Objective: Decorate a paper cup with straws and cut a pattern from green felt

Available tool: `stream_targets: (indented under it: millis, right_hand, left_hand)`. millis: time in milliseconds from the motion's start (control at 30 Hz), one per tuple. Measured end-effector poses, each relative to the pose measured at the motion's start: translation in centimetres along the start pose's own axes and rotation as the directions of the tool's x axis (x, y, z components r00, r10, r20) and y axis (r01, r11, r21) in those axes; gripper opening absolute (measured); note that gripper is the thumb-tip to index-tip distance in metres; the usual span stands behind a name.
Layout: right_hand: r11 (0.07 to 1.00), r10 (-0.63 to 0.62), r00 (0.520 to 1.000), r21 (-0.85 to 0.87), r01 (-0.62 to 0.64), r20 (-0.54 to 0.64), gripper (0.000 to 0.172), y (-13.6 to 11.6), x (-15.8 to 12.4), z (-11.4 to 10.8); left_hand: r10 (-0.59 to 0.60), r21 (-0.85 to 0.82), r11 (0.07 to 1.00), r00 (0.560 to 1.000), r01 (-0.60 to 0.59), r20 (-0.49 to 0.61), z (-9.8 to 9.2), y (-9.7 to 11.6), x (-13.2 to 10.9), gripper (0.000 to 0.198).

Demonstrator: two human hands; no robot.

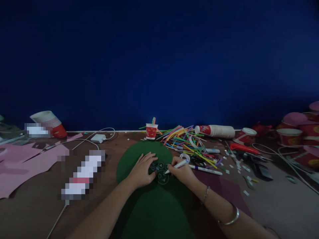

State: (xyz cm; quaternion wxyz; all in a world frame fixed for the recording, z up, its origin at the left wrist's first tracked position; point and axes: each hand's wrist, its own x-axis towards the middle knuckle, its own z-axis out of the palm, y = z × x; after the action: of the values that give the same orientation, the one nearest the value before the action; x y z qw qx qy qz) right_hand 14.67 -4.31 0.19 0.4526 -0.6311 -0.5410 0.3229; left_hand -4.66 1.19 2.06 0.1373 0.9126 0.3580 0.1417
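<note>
My right hand (183,173) grips a white marker (179,164) slantwise, its tip down at a white line drawing (163,178) with small round shapes. The drawing is on a dark green sheet (149,215) cut with rounded edges. Flat on the sheet to the left of the drawing lies my left hand (144,169), fingers spread and holding nothing. Just beyond my right hand are a roll of clear tape (184,157) and a second white marker (206,170) with a dark band. A dark red sheet (221,189) shows under my right forearm.
A red paper cup (151,132) stands behind the green sheet. Colourful thin sticks (178,137) lie heaped beside it, near a stack of cups (215,131) on its side. A red-handled tool (244,148), paper scraps and cables are at right; pink paper (30,169) and a charger (98,138) at left.
</note>
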Motion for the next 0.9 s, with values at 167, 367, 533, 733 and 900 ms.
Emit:
stream_targets:
  millis: [167, 367, 533, 733, 900]
  right_hand:
    - [1.0, 0.015, 1.0, -0.013, -0.015, -0.022, 0.018, 0.06, 0.03, -0.01]
    - [0.999, 0.025, 0.998, -0.03, -0.026, -0.054, 0.016, 0.03, 0.1, -0.06]
    - [1.0, 0.029, 0.998, 0.0, -0.029, -0.057, 0.016, 0.26, 0.17, 0.03]
    - [1.0, 0.014, 0.998, 0.0, -0.014, -0.055, 0.016, 0.24, 0.19, -0.09]
    - [0.997, 0.061, 0.998, 0.044, -0.061, -0.012, 0.017, -0.21, 0.01, -0.24]
  left_hand:
    - [-0.003, -0.008, 1.0, 1.0, 0.003, 0.005, -0.15, 0.15, -0.01, 0.05]
    - [-0.005, -0.021, 1.0, 1.0, 0.005, 0.003, -0.17, 0.12, 0.02, 0.051]
    - [-0.002, -0.014, 1.0, 1.0, 0.002, 0.004, -0.09, -0.02, -0.02, 0.051]
    - [0.004, -0.017, 1.0, 1.0, -0.004, -0.006, -0.08, 0.04, -0.03, 0.05]
    - [-0.001, -0.011, 1.0, 1.0, 0.001, -0.003, -0.04, -0.01, 0.01, 0.05]
